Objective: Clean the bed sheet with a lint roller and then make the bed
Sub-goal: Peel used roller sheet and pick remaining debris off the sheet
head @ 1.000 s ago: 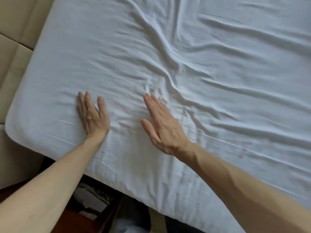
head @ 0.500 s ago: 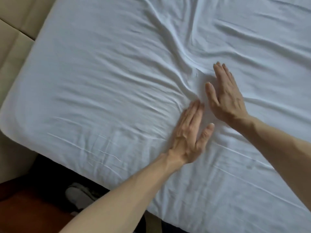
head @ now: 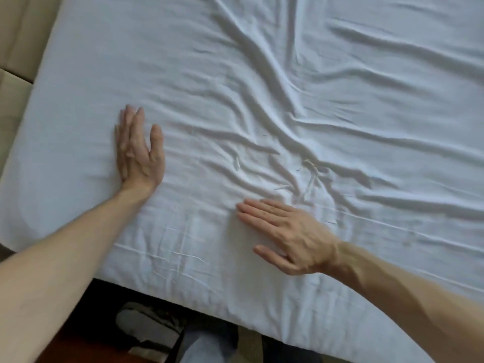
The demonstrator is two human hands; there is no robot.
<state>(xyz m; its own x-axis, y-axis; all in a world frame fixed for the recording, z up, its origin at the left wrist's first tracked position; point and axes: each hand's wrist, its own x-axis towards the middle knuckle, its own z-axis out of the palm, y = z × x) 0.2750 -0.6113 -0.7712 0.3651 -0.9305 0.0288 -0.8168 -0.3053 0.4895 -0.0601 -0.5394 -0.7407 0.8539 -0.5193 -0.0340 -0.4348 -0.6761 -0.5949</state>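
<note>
Bed sheet (head: pixel 136 61) lies creased under our flat, empty left hand (head: pixel 138 155) and right hand (head: pixel 285 231) — pressing toward one o'clock may merely bunch the folds (head: pixel 296 142) deeper.

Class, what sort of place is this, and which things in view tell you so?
Probably a bedroom: a wrinkled white bed sheet covers a mattress, beige padded panels flank it, and the left hand and right hand rest on it.

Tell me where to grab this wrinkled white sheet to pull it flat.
Probably the sheet at its near edge, where it folds downward, coming from below on your own side. The creases bunch just beyond your right hand and fan away from you, so pulling that overhang toward you should draw them out.
</note>
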